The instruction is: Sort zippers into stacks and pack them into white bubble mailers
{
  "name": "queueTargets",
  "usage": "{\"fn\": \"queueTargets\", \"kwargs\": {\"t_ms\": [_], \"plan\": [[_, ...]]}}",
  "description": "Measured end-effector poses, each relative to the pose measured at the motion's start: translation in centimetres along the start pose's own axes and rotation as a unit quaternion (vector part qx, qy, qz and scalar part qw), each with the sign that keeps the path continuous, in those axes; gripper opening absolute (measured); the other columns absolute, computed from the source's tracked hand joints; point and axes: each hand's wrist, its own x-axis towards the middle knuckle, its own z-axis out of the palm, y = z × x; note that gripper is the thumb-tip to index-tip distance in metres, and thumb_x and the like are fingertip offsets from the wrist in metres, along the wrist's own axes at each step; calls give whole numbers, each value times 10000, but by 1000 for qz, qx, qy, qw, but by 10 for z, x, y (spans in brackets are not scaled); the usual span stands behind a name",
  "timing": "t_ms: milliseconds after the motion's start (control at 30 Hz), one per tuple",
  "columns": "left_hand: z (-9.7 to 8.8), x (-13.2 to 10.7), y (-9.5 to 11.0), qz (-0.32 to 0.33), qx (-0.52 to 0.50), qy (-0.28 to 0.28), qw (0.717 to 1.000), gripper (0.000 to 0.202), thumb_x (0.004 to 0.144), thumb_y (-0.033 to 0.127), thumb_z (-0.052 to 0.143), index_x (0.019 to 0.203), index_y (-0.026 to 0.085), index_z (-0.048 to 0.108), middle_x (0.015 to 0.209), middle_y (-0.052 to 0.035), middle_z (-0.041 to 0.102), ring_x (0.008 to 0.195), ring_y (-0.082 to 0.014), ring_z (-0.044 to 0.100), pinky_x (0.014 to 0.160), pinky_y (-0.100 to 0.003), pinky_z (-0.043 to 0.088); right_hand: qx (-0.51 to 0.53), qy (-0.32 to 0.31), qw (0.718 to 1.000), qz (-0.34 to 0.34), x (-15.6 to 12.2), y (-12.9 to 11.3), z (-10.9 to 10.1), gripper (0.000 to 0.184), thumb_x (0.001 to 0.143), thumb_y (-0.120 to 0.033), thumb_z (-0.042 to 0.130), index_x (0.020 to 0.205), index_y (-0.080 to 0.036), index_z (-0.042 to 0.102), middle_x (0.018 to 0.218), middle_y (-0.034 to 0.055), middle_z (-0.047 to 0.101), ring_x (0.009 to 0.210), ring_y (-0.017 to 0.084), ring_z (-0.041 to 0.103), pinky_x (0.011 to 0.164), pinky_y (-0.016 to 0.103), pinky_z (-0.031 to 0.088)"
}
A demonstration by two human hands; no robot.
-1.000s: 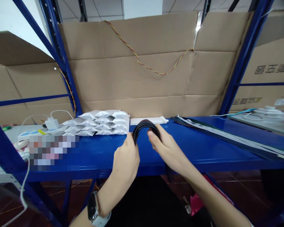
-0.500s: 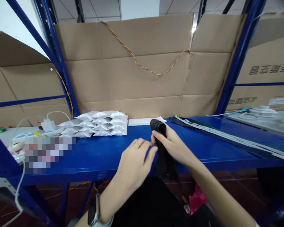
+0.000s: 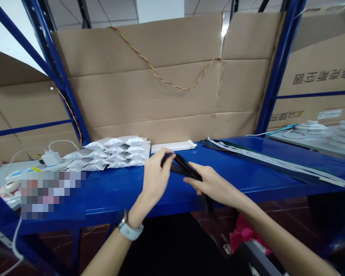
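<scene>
Gripping a bundle of thin black strips (image 3: 185, 166) above the blue counter (image 3: 112, 191), a person works with both hands raised near its front edge. The left hand (image 3: 156, 174) has its fingers curled closed around the bundle's left end, with the thumb on the near side. The right hand (image 3: 212, 184) has its fingers drawn in around the strips farther along, and a loose tail hangs below it, blurred, past the counter's edge. Between the hands the strips slant down towards the right. A watch (image 3: 130, 230) with a pale strap circles the wrist below the left hand. Beyond that hand, a stack of silvery white packets (image 3: 117, 153) lies on the counter, a long white item (image 3: 174, 146) just beside it. To the right lie long dark and white lengths (image 3: 264, 158). Cardboard (image 3: 149, 103) stands upright at the back, crossed by a sagging red and yellow twisted wire (image 3: 185, 89)
</scene>
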Motion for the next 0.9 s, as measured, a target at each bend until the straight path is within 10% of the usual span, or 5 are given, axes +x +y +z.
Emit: {"fn": "queueTargets", "kwargs": {"t_ms": [233, 567, 900], "plan": [[28, 78, -47, -90, -15, -364, 927, 474, 980, 447, 229, 1211, 176, 542, 942, -85, 682, 720, -130, 646, 588, -219, 479, 45, 75, 987, 134, -32, 62, -39, 269, 879, -455, 477, 851, -188, 490, 619, -42, 451, 423, 72, 409, 372, 206, 332], [120, 151, -105, -113, 203, -274, 933, 319, 905, 325, 536, 1168, 145, 549, 1171, -100, 565, 1002, -211, 580, 850, -420, 501, 322, 101, 925, 177, -32, 106, -73, 389, 790, -516, 620, 908, -180, 462, 540, -113, 272, 392, 33, 245, 364, 179, 255], [122, 146, -109, -91, 229, -269, 931, 284, 905, 325, 536, 1122, 145, 572, 1137, -92, 583, 985, -201, 586, 848, -409, 500, 361, 78, 911, 182, -26, 117, -73, 424, 738, -511, 671, 912, -171, 484, 528, -109, 295, 381, 32, 245, 360, 189, 242]]}}
